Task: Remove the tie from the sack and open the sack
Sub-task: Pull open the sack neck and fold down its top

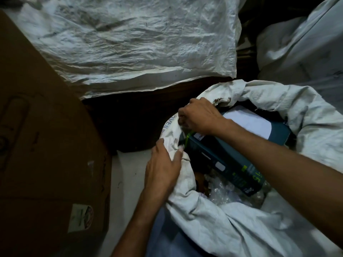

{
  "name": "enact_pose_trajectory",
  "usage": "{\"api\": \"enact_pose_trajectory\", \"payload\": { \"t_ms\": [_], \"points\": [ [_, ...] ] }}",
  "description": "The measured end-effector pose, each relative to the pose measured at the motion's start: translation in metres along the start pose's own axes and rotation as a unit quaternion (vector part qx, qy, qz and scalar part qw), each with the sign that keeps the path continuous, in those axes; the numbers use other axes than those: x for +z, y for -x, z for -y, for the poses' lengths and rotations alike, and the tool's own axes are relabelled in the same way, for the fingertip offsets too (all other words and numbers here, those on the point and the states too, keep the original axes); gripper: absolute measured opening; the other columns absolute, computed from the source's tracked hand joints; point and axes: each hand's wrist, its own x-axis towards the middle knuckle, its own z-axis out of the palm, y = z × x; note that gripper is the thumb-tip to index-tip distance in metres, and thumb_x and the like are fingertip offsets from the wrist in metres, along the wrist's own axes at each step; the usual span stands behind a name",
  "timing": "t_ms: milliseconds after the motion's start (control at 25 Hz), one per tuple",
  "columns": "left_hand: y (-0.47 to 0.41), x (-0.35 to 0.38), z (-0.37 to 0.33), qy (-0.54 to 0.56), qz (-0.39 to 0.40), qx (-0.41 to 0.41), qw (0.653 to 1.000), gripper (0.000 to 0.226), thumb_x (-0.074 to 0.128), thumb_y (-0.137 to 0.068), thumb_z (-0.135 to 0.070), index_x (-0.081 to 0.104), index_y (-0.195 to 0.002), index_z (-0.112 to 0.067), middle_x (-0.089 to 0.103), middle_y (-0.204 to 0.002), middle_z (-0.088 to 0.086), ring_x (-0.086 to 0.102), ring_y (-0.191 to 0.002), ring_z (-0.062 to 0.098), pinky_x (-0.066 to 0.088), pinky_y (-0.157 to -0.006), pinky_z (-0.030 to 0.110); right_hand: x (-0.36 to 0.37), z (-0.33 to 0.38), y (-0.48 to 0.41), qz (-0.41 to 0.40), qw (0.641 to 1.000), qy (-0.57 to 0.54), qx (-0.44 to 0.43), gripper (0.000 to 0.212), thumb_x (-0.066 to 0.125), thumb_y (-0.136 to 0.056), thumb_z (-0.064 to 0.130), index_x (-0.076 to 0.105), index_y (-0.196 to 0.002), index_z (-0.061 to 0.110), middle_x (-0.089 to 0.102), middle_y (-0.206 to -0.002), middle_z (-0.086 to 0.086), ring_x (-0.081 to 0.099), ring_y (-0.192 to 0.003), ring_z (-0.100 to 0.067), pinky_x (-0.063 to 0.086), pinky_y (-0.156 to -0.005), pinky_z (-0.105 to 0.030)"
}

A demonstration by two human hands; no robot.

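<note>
A white woven sack [232,225] stands at the lower right with its mouth spread wide. Inside lie a dark teal box [222,160] with green print, a white sheet [248,123] and crumpled clear plastic [226,191]. My left hand [163,167] grips the near-left rim of the sack, thumb over the folded cloth. My right hand [198,115] is closed on the far-left rim, just above the box's corner. I see no tie anywhere; a frayed bit of fibre [216,101] shows on the rim by my right hand.
A large brown cardboard box [42,145] fills the left side. A big crumpled white sack [130,43] lies across the top, and another pale sack [304,45] sits at the upper right. Dark floor shows between them.
</note>
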Motion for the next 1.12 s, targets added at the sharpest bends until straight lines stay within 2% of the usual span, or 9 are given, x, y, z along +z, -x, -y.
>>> {"api": "enact_pose_trajectory", "payload": {
  "t_ms": [160, 280, 400, 520, 640, 760, 880, 960, 1120],
  "points": [
    [-0.011, -0.006, 0.020, 0.234, -0.023, -0.036, 0.971, 0.026, 0.060, -0.094, -0.038, 0.062, -0.117, -0.026, 0.073, -0.113, 0.003, 0.069, -0.108, 0.025, 0.055, -0.096, 0.048, -0.012, 0.046, 0.066, -0.100, 0.964, -0.193, 0.155, 0.032, 0.064, -0.093, 0.040, 0.062, -0.121, 0.024, 0.064, -0.118, -0.003, 0.054, -0.111, -0.026, 0.047, -0.090, -0.043],
    [-0.023, -0.004, 0.019, 0.373, -0.040, -0.116, 0.920, 0.023, 0.062, -0.097, -0.026, 0.066, -0.118, -0.018, 0.074, -0.112, 0.006, 0.072, -0.105, 0.024, 0.059, -0.095, 0.048, -0.021, 0.097, 0.146, 0.057, 0.888, -0.400, 0.218, 0.066, 0.072, -0.080, 0.057, 0.045, -0.135, 0.033, 0.060, -0.128, 0.002, 0.058, -0.115, -0.020, 0.050, -0.095, -0.040],
    [-0.016, 0.001, 0.010, 0.456, -0.004, -0.167, 0.874, 0.028, 0.059, -0.103, -0.020, 0.060, -0.129, -0.011, 0.070, -0.123, 0.015, 0.070, -0.111, 0.029, 0.060, -0.093, 0.044, -0.010, 0.135, 0.182, 0.055, 0.920, -0.342, 0.181, 0.057, 0.068, -0.088, 0.039, 0.042, -0.138, 0.037, 0.068, -0.120, 0.000, 0.064, -0.110, -0.026, 0.052, -0.084, -0.037],
    [0.012, -0.017, 0.014, 0.170, 0.007, 0.108, 0.979, 0.054, 0.068, -0.096, -0.038, 0.049, -0.145, -0.028, 0.041, -0.158, -0.005, 0.044, -0.144, 0.021, 0.037, -0.118, 0.046, 0.009, 0.154, 0.194, -0.064, 0.982, -0.129, 0.118, 0.032, 0.075, -0.077, 0.019, 0.063, -0.107, 0.025, 0.067, -0.083, -0.002, 0.068, -0.075, -0.031, 0.048, -0.055, -0.037],
    [0.028, -0.062, 0.020, -0.102, 0.164, 0.403, 0.895, 0.069, 0.073, -0.082, -0.062, 0.048, -0.146, -0.048, 0.011, -0.168, -0.024, -0.003, -0.159, 0.013, 0.009, -0.122, 0.049, 0.031, 0.169, 0.213, -0.161, 0.983, -0.028, 0.089, 0.017, 0.080, -0.076, 0.012, 0.071, -0.091, 0.016, 0.064, -0.074, -0.005, 0.063, -0.061, -0.026, 0.041, -0.045, -0.033],
    [0.034, -0.078, 0.029, -0.251, 0.306, 0.383, 0.835, 0.079, 0.075, -0.075, -0.067, 0.047, -0.147, -0.048, 0.025, -0.162, -0.030, 0.001, -0.156, 0.006, 0.010, -0.119, 0.041, 0.036, 0.181, 0.242, -0.205, 0.975, -0.017, 0.082, 0.030, 0.073, -0.086, 0.016, 0.069, -0.116, 0.012, 0.069, -0.102, -0.007, 0.067, -0.082, -0.026, 0.052, -0.058, -0.037],
    [0.040, -0.068, 0.036, -0.376, 0.160, 0.436, 0.802, 0.064, 0.083, -0.076, -0.043, 0.059, -0.136, -0.041, 0.053, -0.145, -0.013, 0.037, -0.143, 0.024, 0.032, -0.103, 0.044, 0.013, 0.160, 0.278, -0.141, 0.983, -0.013, 0.112, 0.069, 0.075, -0.081, 0.041, 0.055, -0.140, 0.012, 0.065, -0.129, -0.008, 0.063, -0.112, -0.030, 0.055, -0.088, -0.043],
    [0.046, -0.060, 0.044, -0.393, 0.036, 0.459, 0.796, 0.041, 0.082, -0.073, -0.033, 0.072, -0.113, -0.029, 0.070, -0.116, -0.002, 0.057, -0.115, 0.033, 0.043, -0.080, 0.042, 0.005, 0.133, 0.292, -0.087, 0.987, 0.050, 0.125, 0.078, 0.081, -0.071, 0.034, 0.051, -0.141, 0.017, 0.067, -0.118, -0.007, 0.062, -0.108, -0.033, 0.047, -0.088, -0.047],
    [0.066, -0.039, 0.049, -0.324, -0.103, 0.420, 0.842, 0.038, 0.082, -0.064, -0.024, 0.071, -0.099, -0.023, 0.069, -0.096, 0.001, 0.057, -0.097, 0.033, 0.040, -0.074, 0.041, 0.023, 0.105, 0.314, -0.192, 0.972, 0.115, 0.078, 0.020, 0.066, -0.085, 0.003, 0.067, -0.099, 0.017, 0.062, -0.082, -0.006, 0.058, -0.075, -0.031, 0.036, -0.065, -0.041]
  ]
}}
